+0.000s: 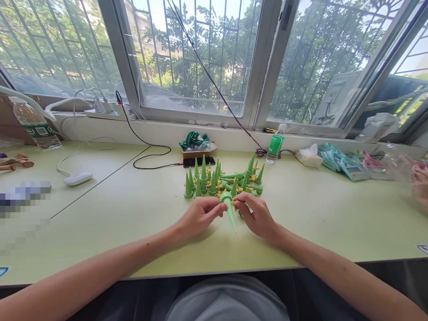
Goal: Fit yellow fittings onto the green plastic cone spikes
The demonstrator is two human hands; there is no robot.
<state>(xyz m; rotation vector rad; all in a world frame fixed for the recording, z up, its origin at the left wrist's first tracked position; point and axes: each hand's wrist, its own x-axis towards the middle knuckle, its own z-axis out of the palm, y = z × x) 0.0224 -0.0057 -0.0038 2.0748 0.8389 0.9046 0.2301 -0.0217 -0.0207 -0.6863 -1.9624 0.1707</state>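
Observation:
A light green plastic watering spike (230,214) with a wide collar hangs point-down, tilted toward me. My left hand (203,214) is closed on it from the left, near the collar. At its right side my right hand (256,216) has thumb and fingers pinched together. A small yellow piece, which looks like a valve, shows by those fingertips; my fingers partly hide it. Just behind my hands is a cluster of green watering spikes (203,174), several upright and others lying down, with yellow valves (224,183) among them.
Behind the cluster lie a black phone (199,162) on a cable and a small box (197,147) with green plastic. A water bottle (275,145), tissue pack (308,157) and bagged teal items (344,162) stand right. Another person's hand (420,180) is at far right.

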